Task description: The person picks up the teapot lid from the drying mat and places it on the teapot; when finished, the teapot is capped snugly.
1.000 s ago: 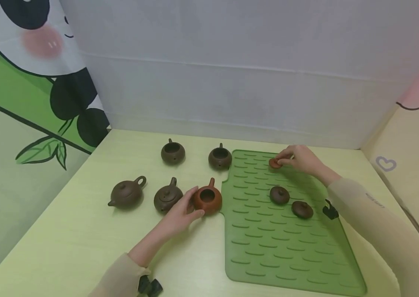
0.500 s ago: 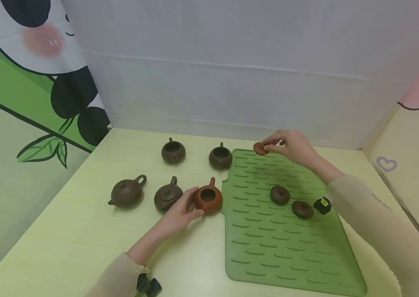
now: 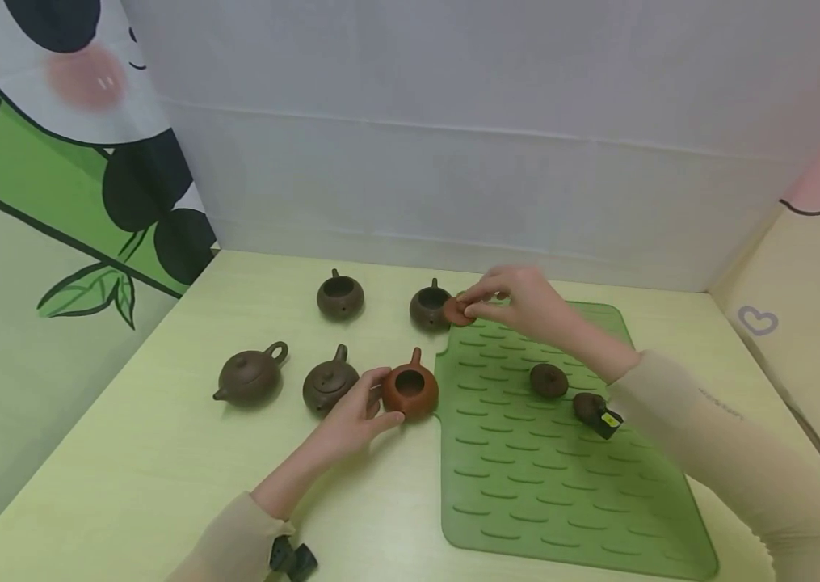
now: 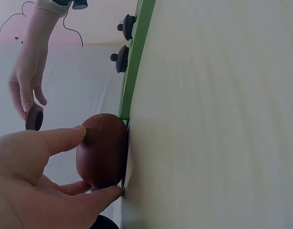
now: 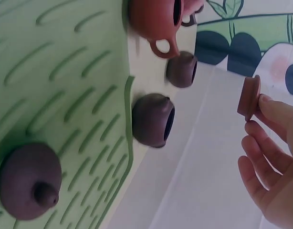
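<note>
My left hand (image 3: 350, 414) holds a lidless red-brown teapot (image 3: 410, 393) on the table, thumb on its near side and fingers at its left; the left wrist view shows the teapot (image 4: 102, 150) between them. Raised near the mat's far left corner, my right hand (image 3: 526, 301) pinches a small red-brown lid (image 3: 459, 312) between thumb and fingers. That lid (image 5: 249, 97) hangs in the air in the right wrist view, its inner rim facing away from the hand. In the head view it overlaps a dark lidless teapot (image 3: 428, 309).
A green ridged mat (image 3: 504, 485) bears two dark lids, one (image 3: 548, 381) in sight and one (image 3: 587, 406) partly behind the right wrist's camera. Left of the held teapot stand two lidded dark teapots (image 3: 330, 386), (image 3: 250, 377). Another open dark teapot (image 3: 340, 297) stands farther back.
My right hand has lifted the red-brown lid off the mat and carried it left, to beside the dark open teapot. My left hand keeps its hold on the red-brown teapot.
</note>
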A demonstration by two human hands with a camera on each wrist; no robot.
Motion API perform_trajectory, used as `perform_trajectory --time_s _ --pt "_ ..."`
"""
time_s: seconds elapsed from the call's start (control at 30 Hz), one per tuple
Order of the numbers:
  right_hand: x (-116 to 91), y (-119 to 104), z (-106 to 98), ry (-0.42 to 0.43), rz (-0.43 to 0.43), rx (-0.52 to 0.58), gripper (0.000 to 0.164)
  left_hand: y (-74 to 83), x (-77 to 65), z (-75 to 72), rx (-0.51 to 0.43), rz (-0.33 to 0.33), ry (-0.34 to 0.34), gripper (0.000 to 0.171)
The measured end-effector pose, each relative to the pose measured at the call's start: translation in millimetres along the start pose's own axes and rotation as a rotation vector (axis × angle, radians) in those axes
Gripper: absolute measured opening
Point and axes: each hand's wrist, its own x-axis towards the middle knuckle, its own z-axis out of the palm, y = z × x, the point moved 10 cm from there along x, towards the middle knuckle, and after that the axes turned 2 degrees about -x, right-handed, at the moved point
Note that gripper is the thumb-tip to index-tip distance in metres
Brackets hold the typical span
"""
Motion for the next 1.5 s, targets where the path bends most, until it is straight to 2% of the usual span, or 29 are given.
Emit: perform_trajectory --time_s 0.3,0.77,0.97,1.17,1.33,1.5 --pt "4 -24 25 -0.033 -0.043 0.039 0.017 4.8 -0.4 0.1 0.046 0.035 0.008 0.066" --pt "0 -49 66 -0.060 -0.134 0.012 0.017 4.2 0.6 -0.1 0.064 0.038 -0.006 0.065" --pt "-4 -52 80 -0.101 -0.121 0.004 0.017 2.5 1.4 0.1 0.075 0.041 -0.014 0.065" --pt "-7 -49 97 -0.168 -0.100 -0.052 0.017 -0.2 1.6 -0.7 0.081 0.027 -0.001 0.065" --pt "-9 -47 105 -0.150 -0.123 -0.078 0.017 -2.6 1.9 -1.7 0.084 -0.001 0.016 0.066" --pt "-10 -42 110 -0.139 -0.113 -0.058 0.018 -3.0 3.2 -1.6 0.085 0.005 0.015 0.066"
